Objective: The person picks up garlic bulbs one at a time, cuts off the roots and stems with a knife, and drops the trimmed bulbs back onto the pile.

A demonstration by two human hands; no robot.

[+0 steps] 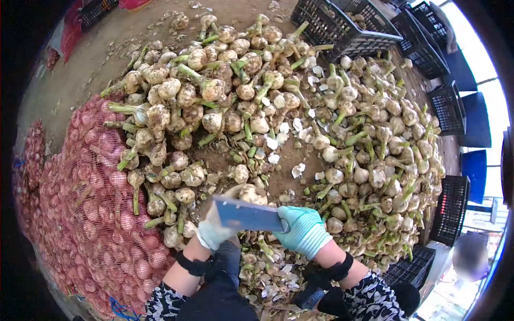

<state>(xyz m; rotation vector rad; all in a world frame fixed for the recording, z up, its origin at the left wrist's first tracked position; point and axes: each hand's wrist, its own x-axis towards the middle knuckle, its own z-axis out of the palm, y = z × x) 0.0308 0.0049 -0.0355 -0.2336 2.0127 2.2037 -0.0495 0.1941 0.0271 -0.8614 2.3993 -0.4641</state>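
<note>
My right hand (304, 231), in a light green striped glove, is closed round the handle of a wide flat blade (249, 215). The blade points left, across the front of my left hand (215, 227). That hand wears a pale glove, and its fingers are mostly hidden behind the blade. A bulb (252, 195) shows just above the blade's top edge; whether my left hand touches it cannot be made out. Beyond it lies a heap of bulbs with green stems (214, 88). Another bulb pile (393, 139) spreads at the right.
Pink net sacks full of bulbs (101, 214) lie at the left. Black crates stand at the top right (342, 32) and right (451, 211). Peelings and cut stems (270, 278) lie between my feet. A person with a blurred head (470, 258) is at the far right.
</note>
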